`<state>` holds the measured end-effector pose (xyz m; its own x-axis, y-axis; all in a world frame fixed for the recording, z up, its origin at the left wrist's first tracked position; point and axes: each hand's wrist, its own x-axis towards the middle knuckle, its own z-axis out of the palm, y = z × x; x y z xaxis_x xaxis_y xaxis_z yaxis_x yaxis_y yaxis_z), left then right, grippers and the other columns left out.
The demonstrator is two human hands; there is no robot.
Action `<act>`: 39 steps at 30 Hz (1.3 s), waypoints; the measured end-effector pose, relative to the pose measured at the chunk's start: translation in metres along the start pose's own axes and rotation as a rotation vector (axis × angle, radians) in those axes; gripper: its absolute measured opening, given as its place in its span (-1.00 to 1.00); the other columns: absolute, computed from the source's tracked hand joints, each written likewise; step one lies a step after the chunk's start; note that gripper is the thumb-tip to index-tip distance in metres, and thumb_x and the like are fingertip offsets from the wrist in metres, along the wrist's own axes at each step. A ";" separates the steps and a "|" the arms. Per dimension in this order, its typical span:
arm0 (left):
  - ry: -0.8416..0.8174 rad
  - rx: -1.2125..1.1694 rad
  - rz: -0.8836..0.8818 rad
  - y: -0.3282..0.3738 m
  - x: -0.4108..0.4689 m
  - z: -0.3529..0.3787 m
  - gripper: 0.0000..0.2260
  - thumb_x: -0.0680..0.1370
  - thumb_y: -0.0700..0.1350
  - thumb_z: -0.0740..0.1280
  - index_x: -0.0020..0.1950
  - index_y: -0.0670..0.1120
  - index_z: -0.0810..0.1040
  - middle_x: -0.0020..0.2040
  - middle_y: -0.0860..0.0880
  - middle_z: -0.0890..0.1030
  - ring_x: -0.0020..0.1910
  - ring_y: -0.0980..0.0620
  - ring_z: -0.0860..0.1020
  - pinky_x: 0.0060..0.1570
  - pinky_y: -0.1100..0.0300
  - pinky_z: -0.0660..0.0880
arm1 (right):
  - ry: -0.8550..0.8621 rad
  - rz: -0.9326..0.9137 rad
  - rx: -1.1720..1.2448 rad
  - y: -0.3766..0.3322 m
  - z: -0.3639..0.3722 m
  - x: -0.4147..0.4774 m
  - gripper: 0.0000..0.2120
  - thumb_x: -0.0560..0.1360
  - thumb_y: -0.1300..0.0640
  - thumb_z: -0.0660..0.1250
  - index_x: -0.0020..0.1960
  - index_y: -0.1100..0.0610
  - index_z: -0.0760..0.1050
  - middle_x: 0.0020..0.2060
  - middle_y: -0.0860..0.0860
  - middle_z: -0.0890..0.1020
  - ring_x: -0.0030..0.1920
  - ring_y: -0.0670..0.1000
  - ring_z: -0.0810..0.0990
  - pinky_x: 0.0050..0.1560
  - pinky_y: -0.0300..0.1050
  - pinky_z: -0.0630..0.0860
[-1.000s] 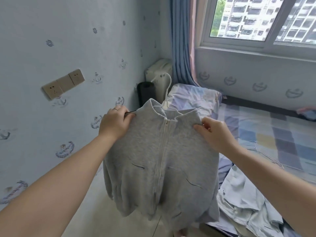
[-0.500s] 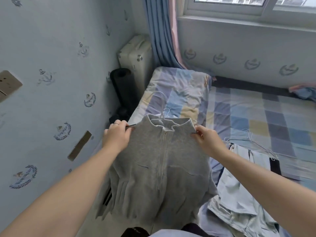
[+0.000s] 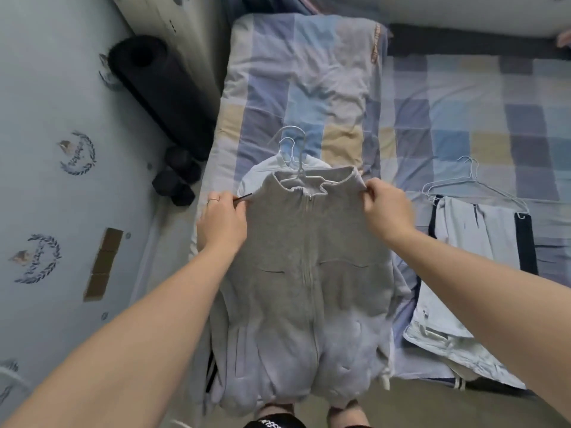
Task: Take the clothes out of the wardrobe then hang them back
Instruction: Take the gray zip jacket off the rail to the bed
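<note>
You have both your left hand (image 3: pixel 221 225) and right hand (image 3: pixel 386 211) pinched on the shoulders of the grey jacket (image 3: pixel 304 273), which hangs lengthwise toward frame bottom over the bed (image 3: pixel 463 118).

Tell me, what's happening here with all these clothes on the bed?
A person is holding a grey zip jacket by its shoulders, left hand on one side, right hand on the other. The jacket sits on a wire hanger and is held over the bed, above another pale garment. More clothes on hangers lie on the bed to the right.
</note>
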<state>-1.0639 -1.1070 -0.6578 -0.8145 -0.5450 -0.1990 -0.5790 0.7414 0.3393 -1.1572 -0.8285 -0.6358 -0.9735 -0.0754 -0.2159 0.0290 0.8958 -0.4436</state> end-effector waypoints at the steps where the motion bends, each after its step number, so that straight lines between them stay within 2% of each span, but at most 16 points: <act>1: -0.032 -0.069 -0.025 -0.002 0.014 0.013 -0.75 0.67 0.03 0.19 0.20 -0.08 0.52 0.27 -0.12 0.44 0.14 -0.22 0.50 0.13 -0.09 0.45 | 0.011 0.031 0.051 0.001 0.014 0.010 -0.85 0.61 0.14 0.17 0.07 0.08 0.51 0.04 0.10 0.62 0.06 0.19 0.55 -0.09 0.02 0.44; 3: -0.092 -0.187 -0.025 -0.006 0.036 0.041 -0.73 0.67 0.01 0.20 0.31 -0.08 0.48 0.36 -0.11 0.41 0.20 -0.22 0.50 0.21 -0.08 0.44 | -0.021 0.074 0.152 0.007 0.043 0.025 -0.70 0.61 0.15 0.21 0.32 0.09 0.45 0.26 0.09 0.55 0.26 0.15 0.50 0.19 0.07 0.44; 4: -0.135 -0.216 0.006 -0.007 0.043 0.053 -0.67 0.66 0.00 0.22 0.39 -0.07 0.43 0.44 -0.13 0.36 0.29 -0.21 0.47 0.30 -0.08 0.40 | -0.079 0.100 0.182 0.009 0.055 0.027 -0.59 0.60 0.12 0.23 0.44 0.08 0.34 0.39 0.07 0.44 0.38 0.13 0.41 0.33 0.12 0.36; 7: -0.305 -0.176 0.058 -0.016 0.044 0.080 -0.49 0.65 0.05 0.24 0.58 0.00 0.23 0.63 -0.12 0.10 0.55 -0.17 0.20 0.48 -0.09 0.21 | -0.245 0.176 0.163 0.020 0.094 0.011 -0.37 0.60 -0.01 0.24 0.59 0.01 0.06 0.57 -0.02 0.14 0.57 0.05 0.08 0.51 0.21 0.12; 10: -0.404 -0.084 0.083 -0.024 0.023 0.088 -0.43 0.65 0.14 0.21 0.62 0.07 0.12 0.66 -0.04 -0.03 0.60 -0.14 0.04 0.53 -0.09 0.11 | -0.282 0.199 0.150 0.025 0.108 -0.024 -0.34 0.60 -0.07 0.22 0.60 -0.04 0.00 0.59 -0.04 0.07 0.58 0.05 -0.01 0.52 0.22 0.06; 15: -0.471 0.009 0.206 -0.022 -0.021 0.068 -0.42 0.64 0.20 0.17 0.62 0.17 0.06 0.65 0.06 -0.16 0.62 -0.04 -0.15 0.55 -0.10 -0.02 | -0.349 0.216 -0.007 0.006 0.079 -0.074 -0.37 0.63 -0.16 0.11 0.59 -0.15 -0.14 0.60 -0.12 -0.08 0.59 0.01 -0.16 0.53 0.23 -0.06; 19: -0.468 0.044 0.327 -0.001 -0.046 0.045 -0.40 0.63 0.25 0.12 0.62 0.19 0.01 0.65 0.04 -0.18 0.61 -0.03 -0.22 0.55 -0.11 -0.12 | -0.288 0.217 -0.065 -0.009 0.043 -0.095 -0.37 0.64 -0.19 0.06 0.59 -0.16 -0.17 0.59 -0.13 -0.14 0.58 0.02 -0.23 0.52 0.26 -0.16; 23: -0.446 0.067 0.490 0.037 -0.075 0.020 -0.40 0.63 0.28 0.08 0.63 0.19 -0.02 0.65 0.01 -0.17 0.61 -0.07 -0.22 0.54 -0.15 -0.13 | -0.136 0.266 -0.046 -0.012 0.000 -0.123 -0.35 0.62 -0.22 0.05 0.59 -0.16 -0.19 0.59 -0.12 -0.15 0.58 0.03 -0.24 0.50 0.27 -0.21; 27: -0.451 0.075 0.553 0.065 -0.096 0.008 -0.40 0.62 0.30 0.05 0.62 0.19 -0.02 0.65 0.03 -0.19 0.61 -0.06 -0.23 0.53 -0.19 -0.12 | -0.075 0.283 -0.038 -0.004 -0.023 -0.149 -0.34 0.61 -0.26 0.03 0.58 -0.19 -0.22 0.59 -0.14 -0.19 0.57 0.03 -0.28 0.48 0.28 -0.26; 32: -0.463 0.057 0.691 0.117 -0.147 0.002 -0.39 0.62 0.32 0.07 0.62 0.22 -0.04 0.65 0.05 -0.20 0.60 -0.03 -0.25 0.54 -0.18 -0.17 | 0.029 0.400 -0.014 0.043 -0.068 -0.206 -0.32 0.61 -0.26 0.01 0.57 -0.20 -0.30 0.58 -0.14 -0.25 0.55 0.03 -0.34 0.48 0.30 -0.29; 39: -0.505 0.146 0.921 0.196 -0.252 0.023 -0.38 0.61 0.35 0.00 0.62 0.25 -0.13 0.64 0.07 -0.22 0.60 -0.03 -0.29 0.54 -0.18 -0.20 | 0.168 0.571 -0.010 0.146 -0.128 -0.306 -0.33 0.61 -0.27 -0.03 0.58 -0.17 -0.30 0.58 -0.12 -0.26 0.56 0.07 -0.34 0.47 0.32 -0.28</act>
<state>-0.9732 -0.8152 -0.5626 -0.8430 0.4518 -0.2918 0.2976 0.8438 0.4467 -0.8840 -0.6184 -0.5237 -0.8269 0.4895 -0.2768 0.5575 0.7781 -0.2895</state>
